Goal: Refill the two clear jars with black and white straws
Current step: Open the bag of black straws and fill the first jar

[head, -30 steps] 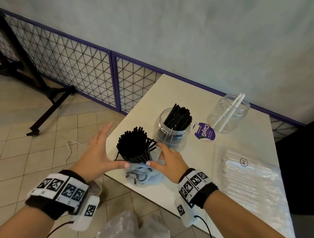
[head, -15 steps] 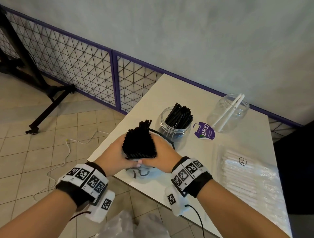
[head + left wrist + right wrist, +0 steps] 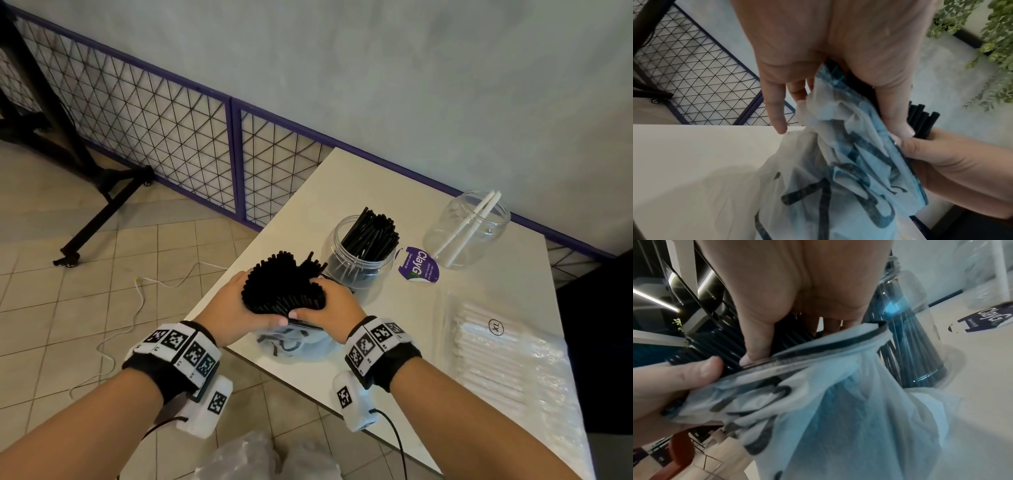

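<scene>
Two hands, left hand (image 3: 236, 305) and right hand (image 3: 329, 308), squeezing black straws (image 3: 282, 287), jar (image 3: 359, 263) just past them, wrist views show bag (image 3: 838, 178) underneath

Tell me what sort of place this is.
Probably a café or drinks stall's seating area: a small white table by a mesh railing on tiled floor, holding clear straw jars and bulk packs of white straws.

Left hand (image 3: 239, 305): forearm reaching in from near left, wrist banded, fingers and thumb curled in a grip round the left side of the straws (image 3: 281, 291). Right hand (image 3: 330, 308): forearm reaching in from near right, wrist banded, fingers curled round the right side. Thumb tips nearly meet at the near side.
</scene>
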